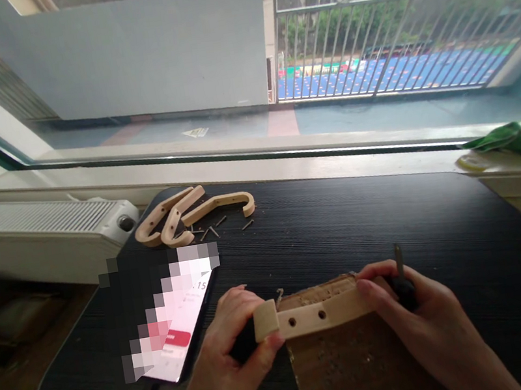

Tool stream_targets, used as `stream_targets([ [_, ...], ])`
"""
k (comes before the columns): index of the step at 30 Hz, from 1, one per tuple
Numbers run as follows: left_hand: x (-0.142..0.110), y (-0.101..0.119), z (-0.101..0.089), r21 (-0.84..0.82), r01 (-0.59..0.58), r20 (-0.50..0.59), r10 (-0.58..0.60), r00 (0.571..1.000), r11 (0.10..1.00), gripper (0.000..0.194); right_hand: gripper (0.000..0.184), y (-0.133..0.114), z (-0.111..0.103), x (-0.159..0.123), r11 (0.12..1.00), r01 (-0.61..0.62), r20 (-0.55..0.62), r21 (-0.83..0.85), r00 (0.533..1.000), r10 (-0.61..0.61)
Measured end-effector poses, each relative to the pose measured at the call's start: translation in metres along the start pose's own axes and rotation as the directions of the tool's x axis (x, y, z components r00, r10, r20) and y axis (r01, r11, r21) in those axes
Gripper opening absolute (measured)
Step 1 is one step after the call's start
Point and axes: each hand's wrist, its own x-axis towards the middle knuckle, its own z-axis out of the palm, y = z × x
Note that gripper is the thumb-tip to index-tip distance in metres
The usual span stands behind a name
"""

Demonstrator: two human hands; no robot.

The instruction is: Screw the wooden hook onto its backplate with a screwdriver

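Observation:
A pale wooden hook [348,308] with two dark screw holes lies sideways between my hands, over a worn brown piece of cardboard [348,372]. My left hand [225,345] is closed on its curved end, thumb below. The thumb and forefinger of my right hand [426,307] pinch the other end. That same hand also keeps a screwdriver [404,287] tucked in the palm, its metal shaft pointing up and away; most of its black handle is hidden by the fingers.
Several similar wooden hooks [217,205] lie at the table's back left, near loose screws [214,231]. A lit phone [168,358] with a cable lies left of my hands. Beyond the black table [334,223] are a radiator [47,222], windowsill and green cloth [509,139].

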Motion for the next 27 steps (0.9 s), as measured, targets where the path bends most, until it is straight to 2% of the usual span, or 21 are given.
stream_targets([
  [3, 0.005, 0.003, -0.001, 0.007, 0.004, -0.022, -0.004, 1.0, 1.0, 0.015, 0.022, -0.004, -0.004, 0.006, 0.998, 0.061, 0.051, -0.019, 0.997, -0.06],
  [8, 0.018, 0.008, -0.005, 0.021, 0.023, -0.124, -0.021, 0.992, 1.0, 0.014, 0.021, -0.021, -0.008, 0.019, 0.994, 0.101, -0.102, 0.032, 0.99, -0.097],
  [16, 0.026, 0.008, -0.008, -0.046, 0.081, -0.16, -0.088, 0.983, 0.996, 0.011, 0.02, -0.031, -0.007, 0.028, 0.989, 0.142, -0.06, 0.052, 0.989, -0.139],
  [22, 0.027, 0.013, -0.009, -0.059, 0.087, -0.136, -0.094, 0.986, 0.994, 0.01, 0.021, -0.031, -0.009, 0.028, 0.99, 0.128, -0.063, 0.057, 0.99, -0.124],
  [27, 0.025, 0.013, -0.004, 0.001, 0.123, -0.087, -0.122, 0.989, 0.992, 0.011, 0.021, -0.016, -0.006, 0.028, 0.99, 0.134, -0.035, 0.048, 0.991, -0.132],
])
